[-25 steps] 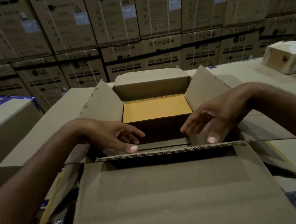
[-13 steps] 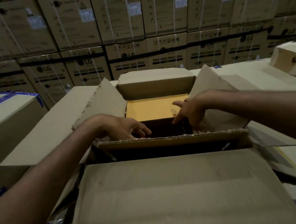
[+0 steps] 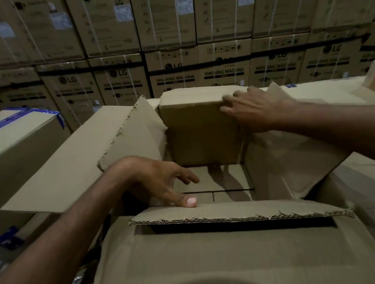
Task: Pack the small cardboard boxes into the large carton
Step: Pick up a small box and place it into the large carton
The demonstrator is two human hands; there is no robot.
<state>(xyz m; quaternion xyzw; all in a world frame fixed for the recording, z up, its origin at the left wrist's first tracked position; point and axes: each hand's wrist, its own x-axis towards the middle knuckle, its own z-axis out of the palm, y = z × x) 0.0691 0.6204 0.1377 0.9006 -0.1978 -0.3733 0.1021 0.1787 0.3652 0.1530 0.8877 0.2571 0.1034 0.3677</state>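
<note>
In a dim warehouse, an open large carton (image 3: 294, 153) is handled by two bare hands, held well apart.
A wall of stacked washing-machine boxes (image 3: 174, 73) is seen behind. The carton's flaps are raised; seamed cardboard (image 3: 228, 183) at its bottom may be small boxes. The right hand (image 3: 255, 111) is spread over the far flap (image 3: 192, 109); the left hand (image 3: 160, 181) is held loose, thumb laid on the near flap (image 3: 218, 265).

One wide-angle view from my head — facing forward and down, close over the open large carton (image 3: 213, 217), stacked washing-machine boxes (image 3: 222, 68) behind.
</note>
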